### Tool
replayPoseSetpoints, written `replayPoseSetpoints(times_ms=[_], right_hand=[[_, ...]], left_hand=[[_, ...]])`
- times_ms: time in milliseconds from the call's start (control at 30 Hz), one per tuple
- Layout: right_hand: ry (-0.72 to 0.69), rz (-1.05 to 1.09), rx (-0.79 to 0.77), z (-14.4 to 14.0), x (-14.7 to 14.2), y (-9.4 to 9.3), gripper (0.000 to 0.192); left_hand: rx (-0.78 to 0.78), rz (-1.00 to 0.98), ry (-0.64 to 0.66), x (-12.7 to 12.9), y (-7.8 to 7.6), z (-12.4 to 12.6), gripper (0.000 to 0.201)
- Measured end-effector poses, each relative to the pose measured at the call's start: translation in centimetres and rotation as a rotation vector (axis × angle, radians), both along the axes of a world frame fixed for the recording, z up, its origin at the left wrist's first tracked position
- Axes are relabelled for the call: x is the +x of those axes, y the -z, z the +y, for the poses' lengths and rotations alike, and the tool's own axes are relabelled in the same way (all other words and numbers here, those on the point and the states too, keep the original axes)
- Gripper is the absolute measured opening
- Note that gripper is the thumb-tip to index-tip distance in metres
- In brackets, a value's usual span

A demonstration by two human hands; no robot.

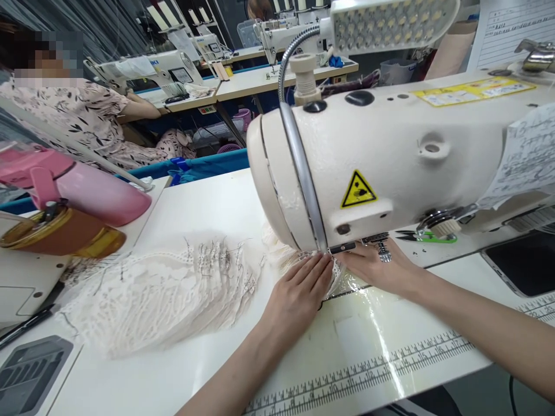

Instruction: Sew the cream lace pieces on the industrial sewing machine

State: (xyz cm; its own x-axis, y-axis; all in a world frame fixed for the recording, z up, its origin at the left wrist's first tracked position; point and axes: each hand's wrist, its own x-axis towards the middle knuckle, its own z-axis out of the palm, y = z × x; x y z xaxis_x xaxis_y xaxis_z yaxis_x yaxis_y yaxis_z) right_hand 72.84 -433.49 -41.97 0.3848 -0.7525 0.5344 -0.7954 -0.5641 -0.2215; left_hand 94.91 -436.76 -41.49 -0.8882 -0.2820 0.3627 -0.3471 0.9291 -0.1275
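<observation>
My left hand [299, 294] lies flat beside the needle area of a white sewing machine [377, 150], fingers stretched out and close together on a small piece of pale lace [336, 274]. From the other side my right hand [385, 266] reaches in, fingers stretched toward the same lace. Its fingertips are partly hidden behind the machine's lower parts and my left hand. The needle itself is hidden. Left of my hands, a gathered heap of cream lace fabric [165, 294] with dark loose threads spreads over the white table.
Green thread snips [431, 237] and a phone [520, 260] lie to the right. A pink bottle [95, 185] and a brown tape roll [65, 231] are at left. A printed ruler [368, 372] runs along the front edge. Beyond, a person [104, 121] sits at another machine.
</observation>
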Motion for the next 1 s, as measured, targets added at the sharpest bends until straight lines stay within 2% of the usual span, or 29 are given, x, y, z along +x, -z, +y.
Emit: replayPoseSetpoints(times_ms=[233, 433, 600, 733, 1000], right_hand=[[0.032, 0.216, -0.09, 0.2, 0.1, 0.3, 0.038], [0.107, 0.339, -0.213, 0.8, 0.6, -0.3, 0.034], [0.051, 0.318, -0.184, 0.6, 1.5, 0.3, 0.031], [0.0, 0.206, -0.123, 0.5, 1.9, 1.1, 0.023], [-0.071, 0.169, -0.133, 1.1, 1.9, 0.6, 0.022]], left_hand=[[0.021, 0.003, 0.01, 0.3, -0.3, -0.5, 0.04], [0.027, -0.033, 0.01, 0.8, -0.9, -1.2, 0.04], [0.051, -0.035, 0.009, 1.0, -1.1, -1.5, 0.042], [0.1, -0.014, -0.01, 0.8, -1.4, -1.3, 0.041], [0.114, -0.026, -0.025, 0.9, -1.3, -1.2, 0.042]])
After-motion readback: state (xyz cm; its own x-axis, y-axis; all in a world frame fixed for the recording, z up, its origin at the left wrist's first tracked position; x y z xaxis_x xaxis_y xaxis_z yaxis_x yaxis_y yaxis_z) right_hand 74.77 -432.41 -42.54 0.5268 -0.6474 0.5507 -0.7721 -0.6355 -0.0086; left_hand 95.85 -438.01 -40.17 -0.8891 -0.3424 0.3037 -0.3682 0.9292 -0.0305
